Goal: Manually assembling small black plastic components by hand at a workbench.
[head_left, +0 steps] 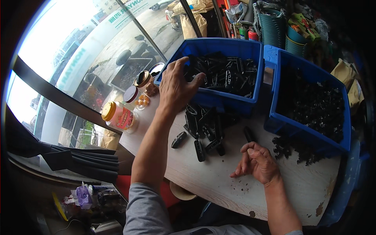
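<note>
My left hand (177, 87) reaches over the near left rim of a blue bin (235, 44), thumb and fingers apart, with nothing visible in it. Inside that bin lie many black plastic parts (229, 74). My right hand (259, 163) is low over the table, palm turned up. Its thumb meets the curled fingers; whatever is between them, if anything, is too small to make out. Just beyond its fingertips is a dark elongated part (249, 134). A loose pile of black plastic pieces (207, 127) sits in front of the bin, with one single piece (179, 140) to its left.
A second blue bin (274, 102) on the right holds small black parts, some heaped on the table (219, 182) below it. Several jars, including a yellow-lidded jar (120, 115), line the window side. Stacked buckets (272, 29) stand behind. Dark crumbs lie near my right hand.
</note>
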### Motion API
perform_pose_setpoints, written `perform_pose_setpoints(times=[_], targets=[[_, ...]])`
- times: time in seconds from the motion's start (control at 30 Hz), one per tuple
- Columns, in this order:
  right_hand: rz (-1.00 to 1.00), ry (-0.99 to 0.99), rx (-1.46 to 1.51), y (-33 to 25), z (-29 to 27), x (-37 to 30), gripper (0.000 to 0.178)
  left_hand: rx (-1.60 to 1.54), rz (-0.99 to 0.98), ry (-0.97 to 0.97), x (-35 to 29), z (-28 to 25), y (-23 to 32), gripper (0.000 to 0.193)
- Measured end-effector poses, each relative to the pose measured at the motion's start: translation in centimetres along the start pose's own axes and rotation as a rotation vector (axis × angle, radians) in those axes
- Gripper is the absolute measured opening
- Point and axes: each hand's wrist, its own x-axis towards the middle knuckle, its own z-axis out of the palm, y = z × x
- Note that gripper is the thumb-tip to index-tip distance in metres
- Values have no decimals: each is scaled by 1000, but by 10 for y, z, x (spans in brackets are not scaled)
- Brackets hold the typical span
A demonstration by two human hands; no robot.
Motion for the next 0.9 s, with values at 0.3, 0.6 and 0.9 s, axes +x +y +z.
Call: perform_pose_setpoints(times=[0.3,0.6,0.9], targets=[[18,-14,5,1,1,2,23,412,-169,-770,90,57,-28,120],[9,-13,13,1,1,3,24,427,-222,-796,100,62,-38,93],[-9,3,-36,3,4,3,24,378,-73,-749,106,66,-55,73]])
